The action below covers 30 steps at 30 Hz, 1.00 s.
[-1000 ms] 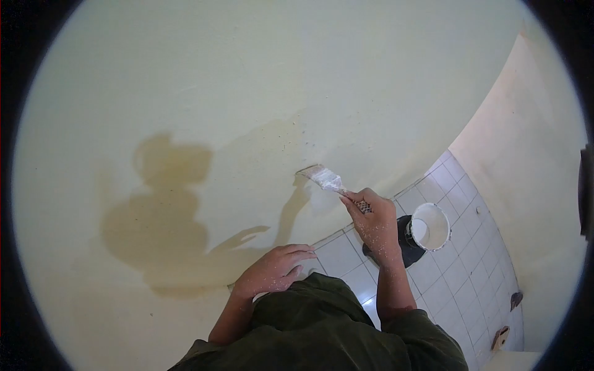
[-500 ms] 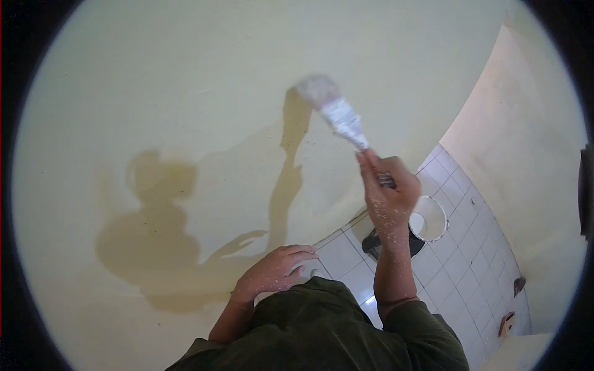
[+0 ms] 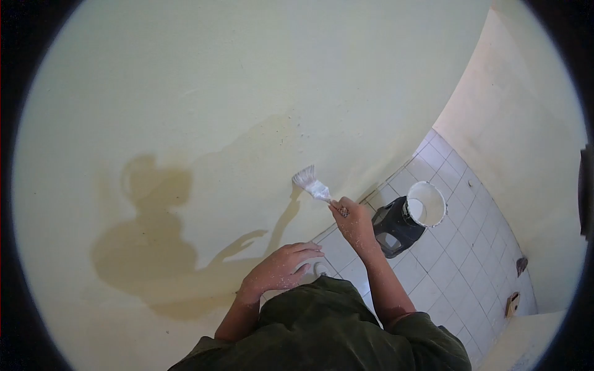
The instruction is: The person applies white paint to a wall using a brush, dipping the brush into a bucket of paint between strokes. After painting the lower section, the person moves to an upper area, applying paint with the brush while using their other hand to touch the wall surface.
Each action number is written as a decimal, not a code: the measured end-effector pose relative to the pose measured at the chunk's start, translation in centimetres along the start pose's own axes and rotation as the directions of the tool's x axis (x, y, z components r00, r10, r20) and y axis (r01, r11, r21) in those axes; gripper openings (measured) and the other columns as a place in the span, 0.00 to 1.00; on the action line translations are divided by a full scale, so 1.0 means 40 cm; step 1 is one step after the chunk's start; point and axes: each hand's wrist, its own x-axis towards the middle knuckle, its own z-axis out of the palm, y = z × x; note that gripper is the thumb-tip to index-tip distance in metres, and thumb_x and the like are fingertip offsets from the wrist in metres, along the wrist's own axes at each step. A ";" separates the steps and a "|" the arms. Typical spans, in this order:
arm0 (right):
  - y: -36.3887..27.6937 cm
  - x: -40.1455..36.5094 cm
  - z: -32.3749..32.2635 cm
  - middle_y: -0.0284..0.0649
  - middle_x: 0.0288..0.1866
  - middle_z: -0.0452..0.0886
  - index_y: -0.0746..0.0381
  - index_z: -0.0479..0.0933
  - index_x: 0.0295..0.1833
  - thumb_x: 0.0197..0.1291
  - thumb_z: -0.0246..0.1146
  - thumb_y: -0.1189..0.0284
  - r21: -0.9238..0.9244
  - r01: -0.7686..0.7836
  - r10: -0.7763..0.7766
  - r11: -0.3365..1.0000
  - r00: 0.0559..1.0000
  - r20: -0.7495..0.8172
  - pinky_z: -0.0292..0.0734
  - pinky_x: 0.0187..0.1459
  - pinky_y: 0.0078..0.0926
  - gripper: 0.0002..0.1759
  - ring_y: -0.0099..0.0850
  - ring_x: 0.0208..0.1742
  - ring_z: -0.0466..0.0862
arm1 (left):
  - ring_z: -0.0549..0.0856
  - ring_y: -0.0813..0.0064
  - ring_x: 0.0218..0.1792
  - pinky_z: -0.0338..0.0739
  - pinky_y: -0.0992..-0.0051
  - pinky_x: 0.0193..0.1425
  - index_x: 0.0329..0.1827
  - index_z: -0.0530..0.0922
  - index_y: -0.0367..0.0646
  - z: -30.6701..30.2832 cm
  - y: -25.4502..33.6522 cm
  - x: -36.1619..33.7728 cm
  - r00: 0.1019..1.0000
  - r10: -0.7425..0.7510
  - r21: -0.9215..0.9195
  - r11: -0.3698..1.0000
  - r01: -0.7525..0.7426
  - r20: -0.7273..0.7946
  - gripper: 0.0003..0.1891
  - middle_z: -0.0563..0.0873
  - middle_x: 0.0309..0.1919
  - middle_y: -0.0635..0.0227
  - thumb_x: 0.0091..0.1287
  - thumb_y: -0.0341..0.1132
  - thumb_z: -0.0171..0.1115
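Observation:
My right hand (image 3: 354,224) is wrapped round the handle of a wide paintbrush (image 3: 315,188), its ferrule and bristles coated in white paint. The bristles are against the pale yellow-cream wall (image 3: 235,68), fanned out and pointing up and left. Small bumps or specks mark the wall just above the brush. My left hand (image 3: 283,267) holds nothing; its fingers are stretched out and slightly apart, in front of my body near the lower wall. White paint specks dot its skin.
A white paint bucket (image 3: 438,213) with a smeared rim sits on a black stand-like object (image 3: 396,213) on the white floor tiles (image 3: 461,247). Farther right lie a wooden block-like piece (image 3: 512,304) and a dark item (image 3: 521,266). Another wall (image 3: 495,93) rises at right.
My right hand has swept the paintbrush downward along the wall, uncovering more of the bucket and black stand. My left hand has hardly moved.

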 end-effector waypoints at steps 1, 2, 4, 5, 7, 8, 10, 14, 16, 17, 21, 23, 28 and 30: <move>0.010 -0.010 0.003 0.56 0.29 0.83 0.66 0.80 0.38 0.68 0.71 0.65 -0.041 -0.009 0.010 0.999 1.000 0.022 0.78 0.35 0.50 0.14 0.59 0.35 0.85 | 0.81 0.53 0.69 0.75 0.59 0.75 0.66 0.82 0.41 -0.001 0.003 0.002 1.000 -0.003 -0.009 1.000 0.003 0.011 0.21 0.83 0.67 0.56 0.70 0.24 0.61; 0.017 -0.017 0.003 0.56 0.29 0.83 0.66 0.81 0.39 0.68 0.72 0.66 -0.082 -0.017 0.021 0.996 0.999 0.045 0.78 0.35 0.48 0.14 0.58 0.34 0.85 | 0.81 0.53 0.69 0.75 0.59 0.75 0.66 0.82 0.41 -0.005 0.007 0.004 1.000 -0.005 -0.019 1.000 0.006 0.021 0.21 0.83 0.67 0.55 0.70 0.24 0.61; 0.042 -0.034 0.008 0.56 0.29 0.83 0.66 0.82 0.40 0.67 0.72 0.66 -0.165 -0.020 0.035 0.986 0.996 0.085 0.78 0.36 0.47 0.13 0.58 0.34 0.86 | 0.81 0.53 0.69 0.75 0.59 0.75 0.66 0.82 0.41 -0.002 0.005 0.008 1.000 0.009 -0.023 1.000 -0.008 0.029 0.21 0.83 0.67 0.55 0.69 0.24 0.60; 0.058 -0.043 0.012 0.56 0.30 0.84 0.66 0.83 0.40 0.67 0.72 0.66 -0.205 -0.017 0.040 0.979 0.994 0.105 0.79 0.36 0.47 0.13 0.58 0.34 0.86 | 0.81 0.53 0.69 0.75 0.58 0.75 0.66 0.82 0.41 0.002 0.001 0.009 0.999 0.024 -0.019 1.000 -0.024 0.029 0.21 0.83 0.67 0.55 0.70 0.24 0.60; 0.066 -0.060 0.009 0.56 0.31 0.85 0.66 0.83 0.41 0.66 0.73 0.67 -0.215 -0.034 0.061 0.976 0.991 0.118 0.80 0.37 0.46 0.12 0.57 0.35 0.87 | 0.81 0.52 0.68 0.76 0.58 0.74 0.66 0.82 0.41 0.005 0.000 0.011 0.998 0.054 -0.003 0.999 -0.054 0.024 0.21 0.83 0.67 0.55 0.70 0.24 0.60; 0.067 -0.068 0.006 0.56 0.31 0.85 0.66 0.83 0.42 0.66 0.73 0.67 -0.185 -0.054 0.076 0.981 0.991 0.112 0.80 0.38 0.45 0.12 0.57 0.35 0.87 | 0.82 0.52 0.68 0.76 0.58 0.74 0.66 0.82 0.41 0.006 0.001 0.012 0.997 0.069 0.007 0.998 -0.069 0.020 0.21 0.83 0.67 0.55 0.70 0.24 0.60; 0.059 -0.073 -0.003 0.55 0.32 0.86 0.66 0.84 0.43 0.66 0.73 0.67 -0.121 -0.076 0.086 0.990 0.993 0.081 0.81 0.39 0.43 0.12 0.55 0.36 0.88 | 0.82 0.52 0.68 0.77 0.59 0.73 0.66 0.82 0.41 0.007 -0.001 0.017 0.996 0.086 0.008 0.996 -0.086 0.017 0.21 0.83 0.67 0.54 0.70 0.24 0.60; -0.003 -0.077 -0.031 0.53 0.34 0.88 0.67 0.84 0.44 0.66 0.74 0.69 -0.004 -0.088 0.088 0.996 0.996 0.009 0.82 0.41 0.38 0.11 0.48 0.36 0.90 | 0.82 0.52 0.68 0.77 0.58 0.74 0.66 0.82 0.41 0.019 -0.010 0.016 0.995 0.097 -0.023 0.995 -0.097 0.024 0.20 0.83 0.67 0.54 0.70 0.24 0.59; -0.039 -0.064 -0.051 0.51 0.35 0.90 0.67 0.84 0.45 0.66 0.75 0.70 0.032 -0.060 0.061 0.998 0.997 -0.044 0.82 0.40 0.35 0.11 0.41 0.35 0.90 | 0.82 0.52 0.68 0.76 0.58 0.74 0.66 0.82 0.41 0.021 -0.009 0.017 0.993 0.112 -0.029 0.993 -0.111 0.033 0.20 0.83 0.68 0.54 0.71 0.24 0.59; -0.059 -0.052 -0.065 0.50 0.36 0.91 0.67 0.84 0.44 0.66 0.75 0.71 0.042 -0.027 0.031 0.999 0.996 -0.080 0.82 0.40 0.33 0.11 0.37 0.35 0.90 | 0.82 0.52 0.68 0.76 0.57 0.75 0.66 0.82 0.41 0.016 0.000 0.018 0.992 0.117 -0.033 0.993 -0.116 0.040 0.21 0.83 0.68 0.54 0.71 0.25 0.59; -0.168 0.011 -0.145 0.47 0.25 0.84 0.67 0.82 0.43 0.68 0.75 0.70 0.096 0.188 -0.138 0.977 0.914 -0.381 0.75 0.29 0.28 0.12 0.24 0.23 0.79 | 0.81 0.52 0.69 0.75 0.56 0.75 0.67 0.81 0.41 0.020 0.004 0.029 0.991 0.128 -0.048 0.991 -0.125 0.051 0.21 0.82 0.69 0.54 0.71 0.25 0.59; -0.260 0.033 -0.190 0.44 0.23 0.82 0.68 0.82 0.41 0.69 0.74 0.71 0.138 0.254 -0.154 0.957 0.853 -0.499 0.73 0.28 0.25 0.11 0.20 0.24 0.74 | 0.81 0.52 0.69 0.74 0.56 0.76 0.67 0.81 0.41 0.014 0.014 0.032 0.993 0.108 -0.037 0.994 -0.106 0.053 0.21 0.82 0.69 0.54 0.71 0.25 0.59; -0.280 0.098 -0.168 0.45 0.20 0.77 0.69 0.82 0.38 0.70 0.73 0.73 0.122 0.339 -0.246 0.933 0.847 -0.472 0.70 0.26 0.26 0.11 0.20 0.22 0.72 | 0.81 0.52 0.68 0.75 0.57 0.75 0.67 0.81 0.41 0.023 0.009 0.023 0.996 0.084 -0.025 0.996 -0.083 0.019 0.21 0.82 0.69 0.55 0.71 0.25 0.59; -0.233 0.101 -0.127 0.48 0.20 0.76 0.68 0.82 0.38 0.70 0.73 0.72 0.112 0.249 -0.196 0.962 0.916 -0.349 0.71 0.26 0.28 0.11 0.27 0.19 0.74 | 0.83 0.53 0.65 0.77 0.57 0.73 0.67 0.82 0.43 0.029 -0.008 0.007 0.994 0.104 -0.013 0.994 -0.105 -0.027 0.21 0.83 0.68 0.57 0.70 0.26 0.61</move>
